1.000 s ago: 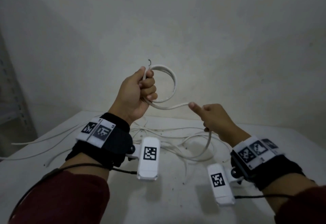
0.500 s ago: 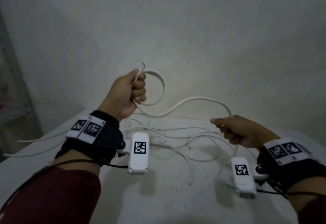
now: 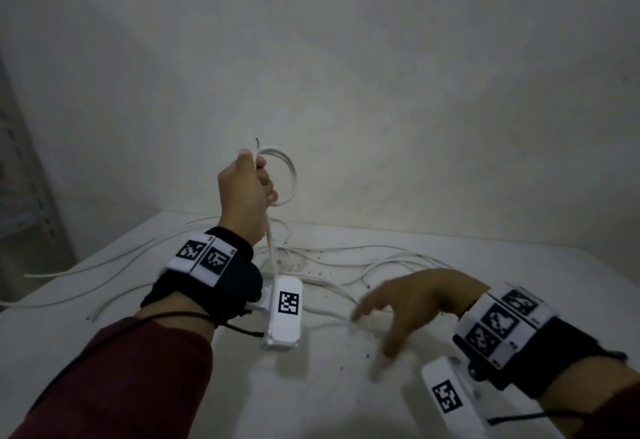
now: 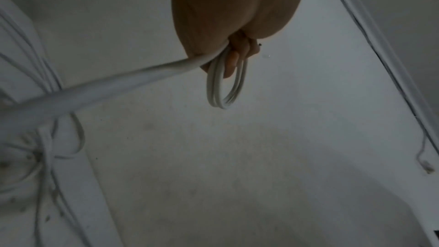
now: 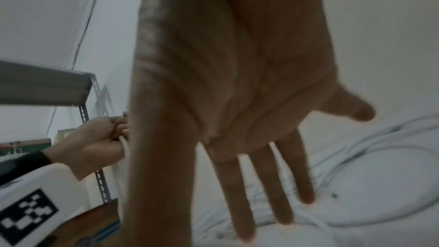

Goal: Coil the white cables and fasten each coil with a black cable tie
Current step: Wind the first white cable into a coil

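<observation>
The left hand (image 3: 244, 193) grips a small coil (image 3: 285, 175) of white cable; the right hand (image 3: 412, 303), fingers spread, hovers over loose cables (image 3: 346, 258) below.

left hand (image 3: 244, 193) grips cable coil (image 3: 285, 175) | right hand (image 3: 412, 296) spread over table (image 3: 173, 404)

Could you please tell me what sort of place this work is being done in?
Probably a storeroom or a plain workshop corner: a bare white table against an unfinished wall, a slotted metal rack with boxes beside it, and loose white cables strewn over the tabletop.
</observation>
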